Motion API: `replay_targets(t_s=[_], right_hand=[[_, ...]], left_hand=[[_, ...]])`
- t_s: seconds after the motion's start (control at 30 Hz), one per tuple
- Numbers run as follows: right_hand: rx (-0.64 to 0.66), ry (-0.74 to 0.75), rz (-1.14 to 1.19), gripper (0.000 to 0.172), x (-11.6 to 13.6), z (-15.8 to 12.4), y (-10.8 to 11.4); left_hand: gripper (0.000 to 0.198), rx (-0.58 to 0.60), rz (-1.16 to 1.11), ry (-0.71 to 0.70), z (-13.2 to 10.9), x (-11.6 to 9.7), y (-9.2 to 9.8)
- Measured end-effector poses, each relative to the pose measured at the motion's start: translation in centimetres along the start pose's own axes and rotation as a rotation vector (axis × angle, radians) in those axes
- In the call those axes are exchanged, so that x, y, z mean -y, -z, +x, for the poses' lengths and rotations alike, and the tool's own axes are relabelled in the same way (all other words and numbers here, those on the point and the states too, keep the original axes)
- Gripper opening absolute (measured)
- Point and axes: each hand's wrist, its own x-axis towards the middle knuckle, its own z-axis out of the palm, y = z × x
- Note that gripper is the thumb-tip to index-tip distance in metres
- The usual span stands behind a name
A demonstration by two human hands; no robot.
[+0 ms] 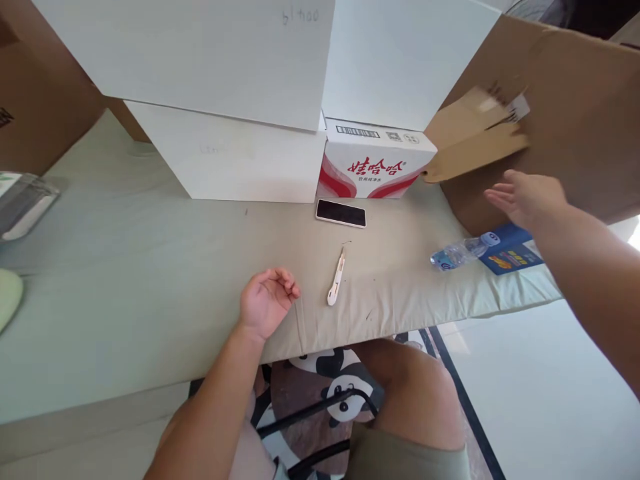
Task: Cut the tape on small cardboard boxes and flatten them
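My left hand (269, 301) rests palm up near the table's front edge, its fingers loosely curled and nothing in them. To its right lies a white utility knife (337, 277), with a dark-screened phone (341, 213) behind it. My right hand (527, 198) is raised at the right, fingers stretched out and holding nothing, in front of a brown cardboard piece (475, 137). Below that hand, a clear plastic bottle (463, 253) lies on its side against a blue box (515, 249).
Large white boxes (220, 60) and a red-and-white carton (373, 163) stand at the back of the cloth-covered table (125, 287). Big brown cardboard (575, 113) rises at the right, more (40, 93) at the left. A transparent package (30, 205) lies far left.
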Motion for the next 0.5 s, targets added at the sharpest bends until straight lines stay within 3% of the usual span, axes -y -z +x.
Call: replay_targets(t_s=[0.07, 0.2, 0.27, 0.4, 0.5], right_hand=[[0.101, -0.042, -0.015, 0.027, 0.5, -2.6, -3.3], [0.291, -0.048, -0.077, 0.019, 1.5, -10.6, -8.6], [0.429, -0.027, -0.125, 0.025, 2.5, -14.3, -11.2], [0.747, 0.073, -0.246, 0.032, 5.5, -20.9, -17.7], [0.947, 0.232, -0.347, 0.032, 7.2, -26.7, -23.7]], left_hand=[[0.021, 0.004, -0.041, -0.024, 0.0, -0.2, 0.3], [0.023, 0.025, -0.158, -0.045, -0.5, -0.5, 0.9], [0.025, 0.022, -0.233, -0.061, -0.9, -1.0, 1.4], [0.026, -0.015, -0.357, -0.137, -2.2, -2.5, 2.8], [0.026, -0.121, -0.439, -0.229, -3.5, -3.9, 4.2]])
